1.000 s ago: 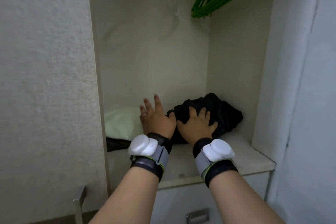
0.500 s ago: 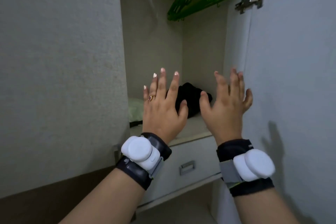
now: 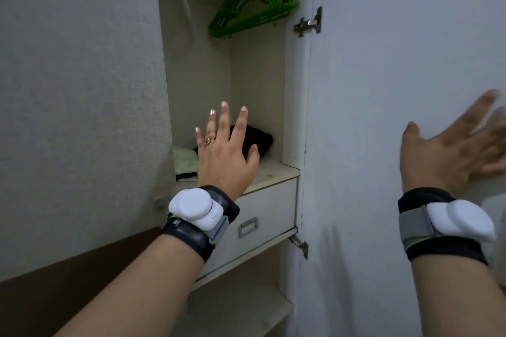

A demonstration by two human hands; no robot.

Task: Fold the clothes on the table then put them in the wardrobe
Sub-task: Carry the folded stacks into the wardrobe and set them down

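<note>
Left hand (image 3: 224, 156) spread, black garment (image 3: 260, 139) shelved, right hand (image 3: 454, 153) blurred, seemingly flat

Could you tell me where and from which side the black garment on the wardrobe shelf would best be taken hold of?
Probably from the open front of the wardrobe, fingers closing over the top of the black garment. It lies as a soft mound on the shelf, with the pale green cloth to its left and the wardrobe wall to its right, so only the front is free. The left hand partly hides it.
</note>
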